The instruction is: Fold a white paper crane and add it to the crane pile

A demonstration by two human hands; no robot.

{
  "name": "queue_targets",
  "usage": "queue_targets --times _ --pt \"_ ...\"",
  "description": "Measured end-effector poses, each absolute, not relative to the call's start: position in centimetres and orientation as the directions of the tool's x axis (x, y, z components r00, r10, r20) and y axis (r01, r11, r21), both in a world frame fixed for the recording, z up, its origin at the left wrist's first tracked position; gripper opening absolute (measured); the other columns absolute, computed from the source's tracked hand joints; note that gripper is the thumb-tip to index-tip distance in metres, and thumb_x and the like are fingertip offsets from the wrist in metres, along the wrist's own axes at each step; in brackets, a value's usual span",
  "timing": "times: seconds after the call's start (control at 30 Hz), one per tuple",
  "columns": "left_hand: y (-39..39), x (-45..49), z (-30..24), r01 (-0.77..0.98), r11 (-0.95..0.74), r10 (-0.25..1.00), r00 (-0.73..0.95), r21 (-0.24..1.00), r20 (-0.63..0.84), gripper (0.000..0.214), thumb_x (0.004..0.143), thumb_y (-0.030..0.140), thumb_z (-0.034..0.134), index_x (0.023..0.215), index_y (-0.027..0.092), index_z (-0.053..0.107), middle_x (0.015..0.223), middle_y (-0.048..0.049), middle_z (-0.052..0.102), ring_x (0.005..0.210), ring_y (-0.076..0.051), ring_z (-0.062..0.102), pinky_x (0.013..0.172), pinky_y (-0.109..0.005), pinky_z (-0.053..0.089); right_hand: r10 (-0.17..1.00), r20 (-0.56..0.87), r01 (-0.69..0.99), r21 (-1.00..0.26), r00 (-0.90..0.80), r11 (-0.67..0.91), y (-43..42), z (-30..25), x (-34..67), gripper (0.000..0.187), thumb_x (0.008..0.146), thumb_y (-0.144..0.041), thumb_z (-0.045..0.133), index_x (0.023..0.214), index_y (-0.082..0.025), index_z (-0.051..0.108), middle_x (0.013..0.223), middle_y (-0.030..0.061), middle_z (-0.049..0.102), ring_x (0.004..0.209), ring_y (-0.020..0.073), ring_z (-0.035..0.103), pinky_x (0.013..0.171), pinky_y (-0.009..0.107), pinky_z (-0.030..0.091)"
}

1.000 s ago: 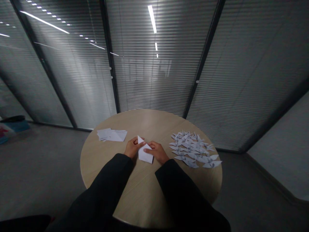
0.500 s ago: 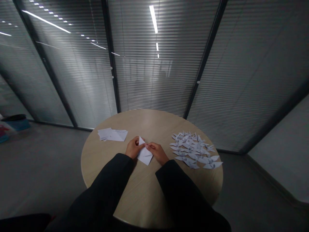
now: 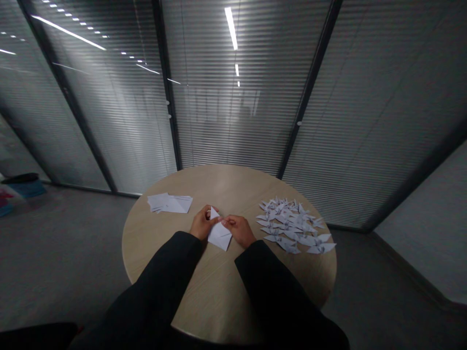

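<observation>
The left hand (image 3: 201,223) and right hand (image 3: 239,231) are pinching the folded paper (image 3: 219,238) between them. Paper cranes (image 3: 292,226) are lying nearby.

Dim room, strip-light glare (image 3: 230,28), warped wide-angle edges

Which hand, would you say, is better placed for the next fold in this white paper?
Probably the right hand: its fingertips rest on the folded white paper sheet near the pointed flap, while the left hand seems to steady the other side.
</observation>
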State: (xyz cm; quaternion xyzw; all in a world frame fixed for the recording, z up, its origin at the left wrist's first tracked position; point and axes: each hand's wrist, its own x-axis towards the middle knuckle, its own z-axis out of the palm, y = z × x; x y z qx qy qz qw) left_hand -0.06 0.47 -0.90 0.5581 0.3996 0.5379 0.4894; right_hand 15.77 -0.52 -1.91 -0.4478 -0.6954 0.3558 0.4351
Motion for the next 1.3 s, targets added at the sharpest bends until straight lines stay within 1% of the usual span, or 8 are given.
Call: queue_targets --times 0.17,0.3,0.4,0.53,0.8,1.0,1.13,1.3 --pt "0.2 0.0 -0.3 -0.111 -0.166 0.982 0.078 0.980 0.175 0.047 0.048 0.034 0.084 0.081 0.016 0.056 0.057 0.0040 0.060 0.046 -0.010 0.053 0.045 -0.019 0.038 0.926 0.306 0.297 -0.883 -0.223 0.363 -0.5 -2.0 15.6 0.021 0.078 -0.036 0.057 0.070 -0.019 0.065 0.061 0.0008 0.064 0.057 0.0144 0.055 0.053 0.024 0.038" --pt "0.0 -0.1 0.2 -0.103 -0.148 0.987 0.044 0.984 0.153 0.050 0.045 0.034 0.085 0.082 0.016 0.057 0.057 0.0023 0.062 0.047 -0.012 0.055 0.044 -0.020 0.039 0.940 0.263 0.224 -0.924 -0.218 0.311 -0.2 -2.4 15.5 0.022 0.076 -0.040 0.059 0.072 -0.019 0.066 0.066 0.0016 0.067 0.062 0.0162 0.059 0.057 0.025 0.042" --pt "0.1 -0.2 0.2 -0.111 -0.181 0.983 0.014 0.977 0.183 0.048 0.047 0.034 0.084 0.083 0.016 0.058 0.057 0.0022 0.062 0.047 -0.012 0.055 0.044 -0.021 0.039 0.946 0.240 0.190 -0.940 -0.218 0.282 0.1 -2.7 15.5 0.023 0.074 -0.041 0.061 0.074 -0.019 0.066 0.071 0.0025 0.069 0.067 0.0176 0.062 0.060 0.027 0.044" --pt "0.4 -0.3 0.0 -0.134 -0.193 0.981 0.004 0.972 0.195 0.048 0.050 0.034 0.083 0.086 0.015 0.057 0.058 0.0022 0.062 0.047 -0.012 0.054 0.044 -0.021 0.041 0.952 0.233 0.196 -0.942 -0.200 0.272 0.3 -2.9 15.6 0.024 0.073 -0.043 0.064 0.071 -0.020 0.065 0.069 0.0021 0.069 0.067 0.0180 0.062 0.062 0.028 0.046" --pt "0.4 -0.3 -0.2 -0.098 -0.133 0.984 0.104 0.986 0.143 0.055 0.048 0.032 0.083 0.093 0.014 0.058 0.060 0.0022 0.061 0.049 -0.012 0.056 0.047 -0.022 0.042 0.954 0.222 0.157 -0.954 -0.200 0.255 0.1 -2.8 15.6 0.021 0.073 -0.041 0.064 0.072 -0.020 0.066 0.070 0.0011 0.069 0.067 0.0178 0.063 0.063 0.028 0.046" --pt "0.3 -0.2 -0.2 -0.064 -0.157 0.984 0.073 0.986 0.161 0.047 0.050 0.031 0.082 0.086 0.014 0.058 0.059 0.0022 0.060 0.048 -0.012 0.054 0.045 -0.022 0.040 0.945 0.266 0.209 -0.930 -0.191 0.304 -0.3 -2.3 15.6 0.019 0.074 -0.038 0.061 0.071 -0.020 0.067 0.067 0.0028 0.068 0.063 0.0187 0.062 0.058 0.028 0.044" --pt "0.2 -0.1 -0.1 -0.056 -0.173 0.981 0.078 0.983 0.177 0.045 0.052 0.031 0.081 0.087 0.014 0.057 0.057 0.0031 0.059 0.046 -0.011 0.053 0.044 -0.022 0.039 0.938 0.297 0.245 -0.910 -0.178 0.335 -0.7 -1.6 15.7 0.018 0.074 -0.037 0.061 0.069 -0.021 0.067 0.065 0.0033 0.068 0.061 0.0189 0.060 0.057 0.029 0.043" --pt "0.1 -0.2 0.1 -0.039 -0.170 0.984 0.054 0.985 0.172 0.046 0.053 0.032 0.081 0.089 0.015 0.057 0.059 0.0023 0.060 0.048 -0.012 0.054 0.045 -0.022 0.040 0.946 0.270 0.177 -0.937 -0.182 0.301 -0.6 -1.6 15.4 0.018 0.073 -0.038 0.062 0.070 -0.021 0.067 0.070 0.0032 0.070 0.067 0.0198 0.063 0.062 0.030 0.046"
